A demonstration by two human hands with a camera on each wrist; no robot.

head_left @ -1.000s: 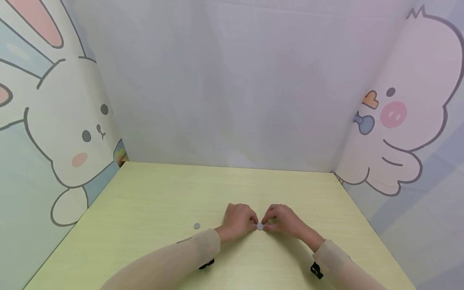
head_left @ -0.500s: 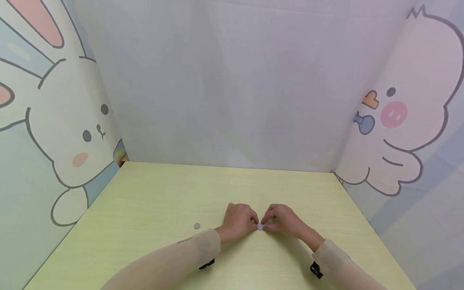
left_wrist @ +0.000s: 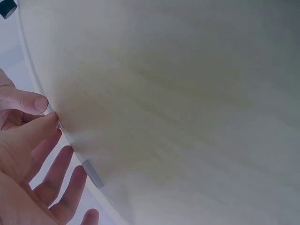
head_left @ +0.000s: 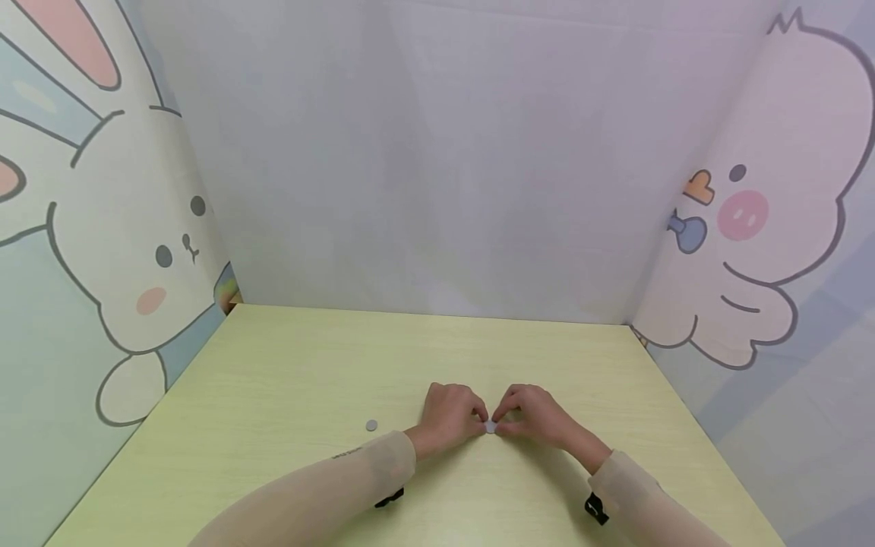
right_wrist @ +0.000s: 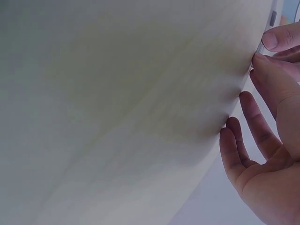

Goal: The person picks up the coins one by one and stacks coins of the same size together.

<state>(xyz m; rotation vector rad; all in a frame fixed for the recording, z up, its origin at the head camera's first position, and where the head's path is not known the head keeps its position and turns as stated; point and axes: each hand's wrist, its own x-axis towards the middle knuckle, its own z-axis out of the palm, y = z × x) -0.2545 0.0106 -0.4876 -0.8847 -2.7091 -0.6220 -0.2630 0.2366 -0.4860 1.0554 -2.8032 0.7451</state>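
Observation:
Near the middle of the table, my left hand (head_left: 451,414) and right hand (head_left: 536,416) meet at a small round grey disc (head_left: 491,427). Thumb and forefinger of each hand pinch its edge from opposite sides. In both wrist views the fingertips come together low at the table surface, where little of this disc shows. The other fingers of my left hand (left_wrist: 35,164) are loosely bent and hold nothing; those of my right hand (right_wrist: 267,136) look alike. A second grey disc (head_left: 371,425) lies flat on the table, left of my left hand.
The pale yellow wooden table (head_left: 307,357) has a white cloth wall (head_left: 437,167) behind it. Side cloths with a printed rabbit (head_left: 137,228) and a printed chick (head_left: 786,152) stand left and right. Black straps (head_left: 596,509) show under the sleeves.

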